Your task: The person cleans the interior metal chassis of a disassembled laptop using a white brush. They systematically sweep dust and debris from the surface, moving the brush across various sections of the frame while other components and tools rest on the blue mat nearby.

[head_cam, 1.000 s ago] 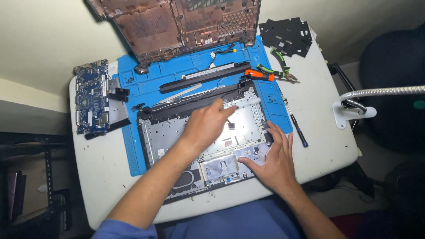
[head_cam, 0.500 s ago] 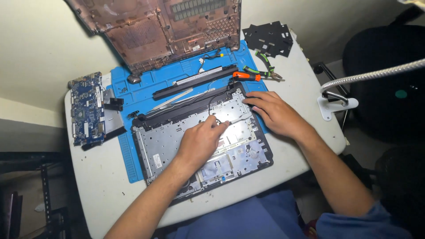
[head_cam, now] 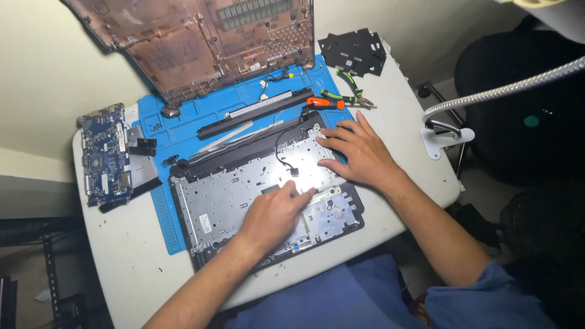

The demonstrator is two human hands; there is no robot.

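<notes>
Left hand (head_cam: 272, 214) curled, fingertips pressing the opened laptop chassis (head_cam: 213, 198) near its front edge; right hand (head_cam: 356, 151) spread flat on its right rear corner.

Bright light falls from the upper right, where the gooseneck lamp arm (head_cam: 506, 90) reaches in, and it glares hard off the metal laptop chassis (head_cam: 244, 189) near the middle. The white surface (head_cam: 131, 256) is evenly lit, while the edges sink into deep shadow: floor at left, dark chair at right. Both forearms throw soft shadows. Focus is fairly sharp centrally, slightly soft and grainy in the dim corners.
</notes>
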